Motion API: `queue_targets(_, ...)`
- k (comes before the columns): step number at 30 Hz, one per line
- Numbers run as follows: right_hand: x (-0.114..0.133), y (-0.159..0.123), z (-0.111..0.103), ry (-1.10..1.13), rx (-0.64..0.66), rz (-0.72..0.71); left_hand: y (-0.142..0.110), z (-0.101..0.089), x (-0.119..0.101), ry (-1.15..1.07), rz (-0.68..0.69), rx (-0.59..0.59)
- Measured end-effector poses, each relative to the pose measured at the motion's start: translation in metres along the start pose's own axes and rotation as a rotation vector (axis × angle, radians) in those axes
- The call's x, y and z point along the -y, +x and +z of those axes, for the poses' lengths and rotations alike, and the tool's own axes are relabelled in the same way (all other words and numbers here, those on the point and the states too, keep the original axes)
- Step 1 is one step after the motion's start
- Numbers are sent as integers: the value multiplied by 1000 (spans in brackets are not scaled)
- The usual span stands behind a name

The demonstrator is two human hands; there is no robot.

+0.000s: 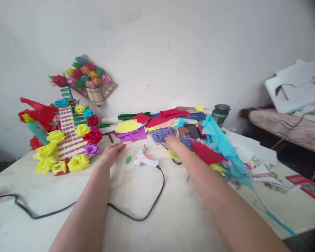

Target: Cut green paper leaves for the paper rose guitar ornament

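Observation:
My left hand (113, 153) rests low over the table with its fingers stretched out and nothing in them, left of a white hot glue gun (144, 159). The glue gun lies on its side, its black cord (157, 199) looping back under my left forearm. A small green paper leaf (128, 159) lies between that hand and the glue gun. My right hand (172, 141) reaches into a tangle of purple yarn (159, 135). Its fingertips are partly hidden there, so I cannot see if they grip anything. Beside its wrist are yellow paper scraps (172, 154) and red paper (207, 153).
A tower model with paper flowers (70, 131) stands at the left, near a glue bottle (38, 131). Folded coloured papers (131, 126) line the wall. Blue crepe paper (219, 138), a dark bottle (220, 114) and white scraps (252, 147) lie right.

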State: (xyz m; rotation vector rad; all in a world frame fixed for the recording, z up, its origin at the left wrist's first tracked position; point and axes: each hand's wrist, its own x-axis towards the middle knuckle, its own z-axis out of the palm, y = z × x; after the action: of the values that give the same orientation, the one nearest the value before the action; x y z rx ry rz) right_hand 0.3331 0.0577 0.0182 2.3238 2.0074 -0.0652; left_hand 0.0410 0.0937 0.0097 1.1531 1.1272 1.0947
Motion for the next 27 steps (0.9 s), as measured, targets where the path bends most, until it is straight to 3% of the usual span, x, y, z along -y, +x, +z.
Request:
queue_targets(5, 9, 0, 11, 28, -64, 65, 4, 5, 8, 27, 56, -33)
queue_targets(11, 10, 1, 23, 64, -128, 69, 5, 12, 5, 188, 87, 101)
queue_targets(15, 7, -1, 20, 85, -111, 68, 2, 22, -1, 258, 71, 195)
queue_targets(23, -4, -3, 9, 122, -51, 45, -5, 32, -6, 304, 15, 189)
queue_targets(27, -5, -7, 3, 60, -94, 53, -2, 32, -5, 370, 5, 194)
